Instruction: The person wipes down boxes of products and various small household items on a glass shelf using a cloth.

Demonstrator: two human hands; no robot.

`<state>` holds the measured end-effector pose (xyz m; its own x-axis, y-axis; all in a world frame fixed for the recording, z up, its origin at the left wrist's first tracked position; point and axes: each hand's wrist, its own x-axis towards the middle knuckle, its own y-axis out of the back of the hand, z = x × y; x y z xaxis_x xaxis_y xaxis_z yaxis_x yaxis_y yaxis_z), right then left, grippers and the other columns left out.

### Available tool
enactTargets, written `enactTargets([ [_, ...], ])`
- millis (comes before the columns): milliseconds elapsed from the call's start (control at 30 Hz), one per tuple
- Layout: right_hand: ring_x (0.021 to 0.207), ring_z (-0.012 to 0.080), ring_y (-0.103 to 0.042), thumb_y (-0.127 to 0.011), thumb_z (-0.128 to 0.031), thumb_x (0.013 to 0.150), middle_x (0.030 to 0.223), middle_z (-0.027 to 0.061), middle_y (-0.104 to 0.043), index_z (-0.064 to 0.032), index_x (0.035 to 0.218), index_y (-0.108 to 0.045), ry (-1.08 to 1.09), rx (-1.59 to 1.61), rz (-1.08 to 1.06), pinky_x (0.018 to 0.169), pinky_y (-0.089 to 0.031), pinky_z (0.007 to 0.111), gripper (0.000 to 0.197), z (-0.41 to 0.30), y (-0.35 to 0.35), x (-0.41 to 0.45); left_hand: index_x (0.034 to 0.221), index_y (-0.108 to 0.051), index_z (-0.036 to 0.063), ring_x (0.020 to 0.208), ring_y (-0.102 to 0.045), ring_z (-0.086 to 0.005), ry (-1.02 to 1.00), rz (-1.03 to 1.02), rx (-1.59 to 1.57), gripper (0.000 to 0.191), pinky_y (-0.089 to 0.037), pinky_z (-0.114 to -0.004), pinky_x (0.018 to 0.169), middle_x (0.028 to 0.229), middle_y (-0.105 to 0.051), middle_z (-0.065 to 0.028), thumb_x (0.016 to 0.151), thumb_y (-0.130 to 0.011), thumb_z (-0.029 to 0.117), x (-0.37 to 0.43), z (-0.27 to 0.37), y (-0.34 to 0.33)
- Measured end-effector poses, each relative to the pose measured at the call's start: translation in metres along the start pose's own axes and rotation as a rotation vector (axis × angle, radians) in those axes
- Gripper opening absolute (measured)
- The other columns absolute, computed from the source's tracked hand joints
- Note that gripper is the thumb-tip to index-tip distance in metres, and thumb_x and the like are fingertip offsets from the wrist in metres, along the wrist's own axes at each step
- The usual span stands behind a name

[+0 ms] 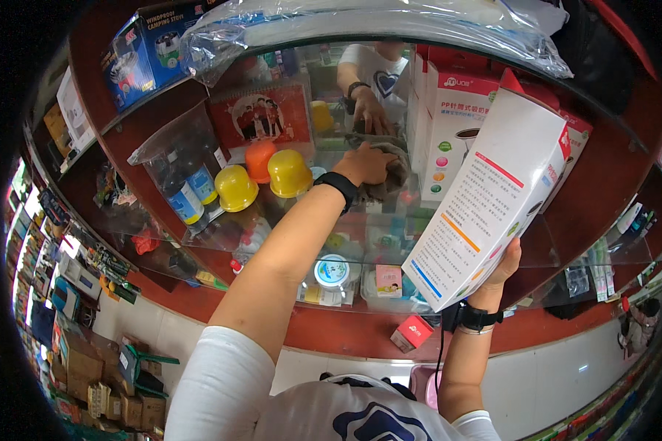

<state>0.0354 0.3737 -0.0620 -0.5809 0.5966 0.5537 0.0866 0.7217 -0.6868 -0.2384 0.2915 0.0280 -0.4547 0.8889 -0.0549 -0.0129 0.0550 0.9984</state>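
My left hand (pixel 364 164) presses down on a crumpled grey-brown cloth (pixel 394 179) on a glass shelf, near its mirrored back. In my right hand (pixel 502 267) is a tall white carton (pixel 482 193) with printed text and coloured stripes, tilted and held from its lower right side. Behind that carton stand similar red-and-white boxes (pixel 447 132) on the right of the shelf. To the left of my left hand are two yellow plastic domed cups (pixel 291 173) and an orange one (pixel 260 160).
A plastic bag of bottles (pixel 185 176) and a red picture calendar (pixel 259 116) stand on the left. A lower shelf holds a round white tub (pixel 332 270) and a pink box (pixel 388 280). A camping stove box (pixel 149 52) and plastic wrapping (pixel 364 19) sit above.
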Motion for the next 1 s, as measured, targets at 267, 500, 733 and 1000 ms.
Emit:
enactTargets([
  [267,0.105,0.0276,-0.063,-0.057,-0.048,0.086,0.124,0.0181,-0.057,0.0009,0.135,-0.043,-0.028,0.01,0.008,0.087,-0.053,0.039,0.071,-0.003,-0.01,0.004,0.138,-0.045,0.0321,0.129,-0.039,-0.0329,-0.12,0.191,0.035,0.052,-0.039,-0.052,0.099,0.138,-0.048,-0.0045,0.087,-0.05,0.024,0.01,-0.003,-0.019],
  [500,0.107,0.0275,-0.061,-0.051,-0.048,0.089,0.126,0.0176,-0.056,0.0,0.136,-0.041,0.022,-0.109,0.083,0.089,-0.052,0.038,0.067,-0.005,-0.011,0.001,0.13,-0.055,0.0246,0.123,-0.047,-0.0363,0.08,0.168,0.085,0.041,-0.045,-0.052,0.092,0.129,-0.056,-0.0121,0.089,-0.048,0.026,0.003,-0.016,-0.019],
  [733,0.107,0.0273,-0.062,-0.054,-0.046,0.088,0.126,0.0177,-0.057,-0.0003,0.135,-0.042,-0.008,-0.049,0.045,0.09,-0.052,0.038,0.066,-0.009,-0.007,0.003,0.121,-0.063,0.0118,0.121,-0.05,-0.0381,0.337,-0.01,0.061,0.038,-0.045,-0.046,0.094,0.132,-0.055,-0.0132,0.087,-0.053,0.024,-0.015,-0.056,0.002],
  [1000,0.105,0.0272,-0.063,-0.054,-0.043,0.089,0.124,0.0177,-0.057,-0.0003,0.134,-0.042,0.02,-0.035,0.055,0.088,-0.054,0.039,0.063,-0.005,-0.021,0.004,0.131,-0.054,0.0199,0.124,-0.045,-0.0405,-0.006,0.18,-0.019,0.046,-0.042,-0.051,0.099,0.134,-0.052,-0.0154,0.085,-0.05,0.021,0.008,-0.021,-0.016],
])
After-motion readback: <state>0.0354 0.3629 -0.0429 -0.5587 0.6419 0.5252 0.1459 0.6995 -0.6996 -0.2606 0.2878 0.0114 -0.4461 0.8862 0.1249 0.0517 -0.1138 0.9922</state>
